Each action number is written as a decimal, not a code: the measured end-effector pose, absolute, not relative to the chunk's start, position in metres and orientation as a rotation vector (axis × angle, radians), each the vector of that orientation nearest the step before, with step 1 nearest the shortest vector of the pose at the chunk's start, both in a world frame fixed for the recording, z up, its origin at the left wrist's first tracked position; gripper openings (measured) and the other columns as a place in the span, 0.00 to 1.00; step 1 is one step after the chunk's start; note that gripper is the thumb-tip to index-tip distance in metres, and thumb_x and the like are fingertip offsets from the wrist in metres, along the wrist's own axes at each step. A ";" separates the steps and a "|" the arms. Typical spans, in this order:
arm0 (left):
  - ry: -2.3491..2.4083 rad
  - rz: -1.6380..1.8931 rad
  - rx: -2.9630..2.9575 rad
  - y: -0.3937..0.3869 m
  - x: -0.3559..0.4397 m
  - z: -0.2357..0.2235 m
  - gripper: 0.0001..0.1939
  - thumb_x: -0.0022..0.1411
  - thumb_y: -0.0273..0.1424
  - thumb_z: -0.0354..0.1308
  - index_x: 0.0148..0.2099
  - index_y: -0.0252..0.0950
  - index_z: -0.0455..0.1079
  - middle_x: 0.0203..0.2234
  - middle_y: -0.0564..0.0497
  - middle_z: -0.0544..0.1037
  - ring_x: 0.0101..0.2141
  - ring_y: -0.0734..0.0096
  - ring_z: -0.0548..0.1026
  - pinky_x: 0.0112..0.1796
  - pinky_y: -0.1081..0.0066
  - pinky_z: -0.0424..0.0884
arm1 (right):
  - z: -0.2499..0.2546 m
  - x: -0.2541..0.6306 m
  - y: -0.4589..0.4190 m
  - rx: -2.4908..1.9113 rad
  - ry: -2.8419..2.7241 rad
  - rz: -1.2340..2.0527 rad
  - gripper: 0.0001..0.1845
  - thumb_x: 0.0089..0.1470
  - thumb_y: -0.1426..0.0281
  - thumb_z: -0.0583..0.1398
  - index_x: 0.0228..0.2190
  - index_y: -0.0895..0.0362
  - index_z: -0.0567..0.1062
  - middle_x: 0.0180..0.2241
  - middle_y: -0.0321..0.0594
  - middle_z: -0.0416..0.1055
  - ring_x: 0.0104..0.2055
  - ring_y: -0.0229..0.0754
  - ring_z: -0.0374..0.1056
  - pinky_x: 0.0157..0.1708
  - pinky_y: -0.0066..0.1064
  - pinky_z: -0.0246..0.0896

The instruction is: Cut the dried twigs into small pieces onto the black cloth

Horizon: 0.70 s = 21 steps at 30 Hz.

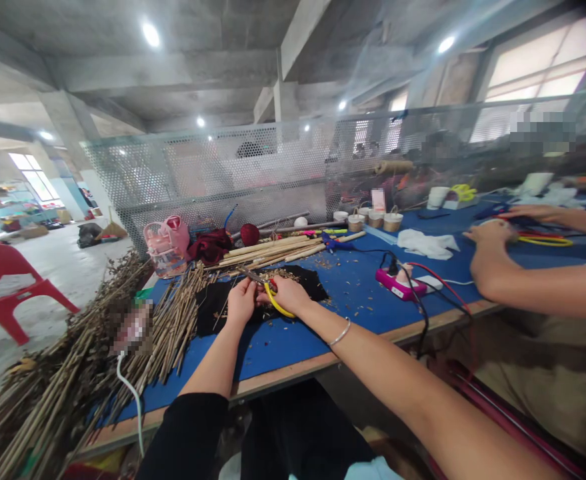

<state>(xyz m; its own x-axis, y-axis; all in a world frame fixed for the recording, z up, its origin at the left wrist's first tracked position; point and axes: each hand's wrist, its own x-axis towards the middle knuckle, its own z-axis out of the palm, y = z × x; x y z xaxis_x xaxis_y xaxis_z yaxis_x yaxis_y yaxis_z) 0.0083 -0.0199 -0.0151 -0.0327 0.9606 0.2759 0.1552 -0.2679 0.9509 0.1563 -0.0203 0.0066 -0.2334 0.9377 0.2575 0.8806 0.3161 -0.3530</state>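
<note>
My right hand (291,295) is closed around yellow-handled scissors (279,305), whose dark blades point up and to the left. Close beside it, my left hand (241,303) is pinched near the blades. Whatever lies between its fingers is too small to make out. Both hands are over a black cloth (210,315) strewn with short cut bits of stem (285,273). Left of the cloth, a spread of thin dry sticks (173,333) lies along the blue table top (257,353).
Thicker pale sticks (267,252), a blue glue gun (335,244) and a pink bag (174,235) lie behind my hands. At right are a magenta power strip (400,285) with cords, white cloth (427,244) and a co-worker's hands (493,233). Dry branches (47,393) pile up at left.
</note>
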 end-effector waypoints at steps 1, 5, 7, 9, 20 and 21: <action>1.239 1.366 1.481 -0.020 0.009 -0.015 0.17 0.57 0.38 0.49 0.43 0.34 0.70 0.29 0.49 0.77 0.21 0.74 0.72 0.22 0.75 0.67 | 0.007 0.156 -0.020 -1.617 -2.173 0.180 0.34 0.40 0.39 0.53 0.36 0.55 0.67 0.33 0.45 0.73 0.37 0.47 0.70 0.32 0.30 0.59; 1.257 1.393 1.455 -0.020 0.008 -0.014 0.16 0.56 0.37 0.51 0.43 0.34 0.71 0.29 0.49 0.78 0.23 0.74 0.73 0.22 0.76 0.67 | 0.009 0.155 -0.022 -1.631 -2.169 0.102 0.34 0.40 0.40 0.53 0.35 0.55 0.67 0.32 0.45 0.73 0.37 0.48 0.70 0.33 0.31 0.59; 1.243 1.438 1.451 -0.019 0.007 -0.013 0.14 0.54 0.35 0.52 0.40 0.33 0.72 0.30 0.49 0.78 0.26 0.72 0.74 0.27 0.74 0.69 | 0.009 0.154 -0.023 -1.621 -2.170 0.064 0.35 0.39 0.40 0.54 0.37 0.56 0.66 0.33 0.45 0.73 0.37 0.49 0.70 0.34 0.32 0.59; 1.244 1.466 1.450 -0.017 0.007 -0.014 0.13 0.53 0.33 0.54 0.38 0.33 0.73 0.29 0.48 0.79 0.28 0.70 0.75 0.31 0.73 0.70 | 0.009 0.154 -0.025 -1.599 -2.177 0.045 0.37 0.38 0.40 0.55 0.39 0.56 0.65 0.34 0.45 0.73 0.38 0.49 0.70 0.34 0.32 0.59; 1.215 1.453 1.470 -0.017 0.008 -0.016 0.18 0.54 0.37 0.55 0.44 0.33 0.73 0.34 0.46 0.79 0.29 0.68 0.75 0.28 0.72 0.71 | 0.006 0.157 -0.021 -1.557 -2.115 0.092 0.31 0.44 0.43 0.53 0.38 0.56 0.63 0.33 0.43 0.72 0.37 0.46 0.70 0.33 0.30 0.56; 1.218 1.441 1.449 -0.018 0.009 -0.015 0.19 0.54 0.37 0.55 0.45 0.33 0.72 0.34 0.46 0.79 0.28 0.69 0.75 0.27 0.72 0.71 | 0.006 0.157 -0.021 -1.555 -2.107 0.096 0.31 0.44 0.43 0.53 0.37 0.56 0.63 0.33 0.43 0.72 0.37 0.46 0.69 0.32 0.30 0.56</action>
<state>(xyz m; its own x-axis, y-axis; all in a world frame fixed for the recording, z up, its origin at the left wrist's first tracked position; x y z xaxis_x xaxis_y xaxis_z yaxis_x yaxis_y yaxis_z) 0.0085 -0.0176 -0.0153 -0.0836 0.9557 0.2821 0.1190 -0.2715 0.9551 0.1567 -0.0208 0.0060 -0.2094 0.9092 0.3598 0.8727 0.3398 -0.3505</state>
